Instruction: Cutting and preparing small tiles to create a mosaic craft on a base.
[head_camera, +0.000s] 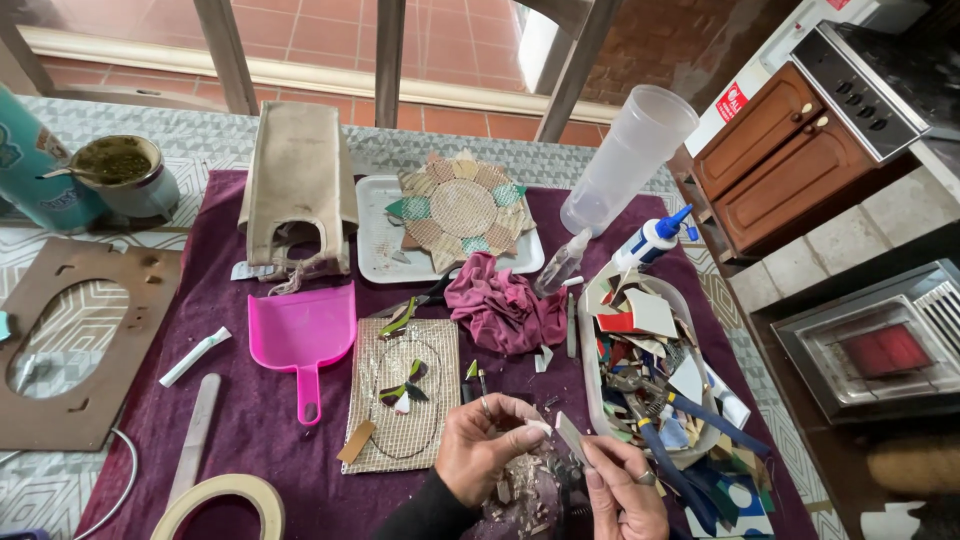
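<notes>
While we hold the small pale tile shard (571, 437) between our two hands near the front edge of the counter (200, 180), the work in hand looks like trimming or shaping it, and we judge that it goes best if we keep the piece low over the heap of chips (520, 485) on the purple cloth (250, 400), so that fragments fall there and not across the mesh sheet (395, 395) with its few glued pieces. Our left hand (485, 445) is curled closed, thumb pressed toward the forefinger, pinching what seems a tiny white fragment at its tip; the wrist is bent inward, dark sleeve showing below. Our right hand (625, 485), a ring on one finger, is closed on the shard's lower edge, fingers folded under, the shard tilted up toward the left hand. Just beside the right hand stands the clear tub of broken tiles (640, 340), with blue-handled nippers (690, 425) lying across it within easy reach. A steady, close grip seems wise, since the edges look sharp.
</notes>
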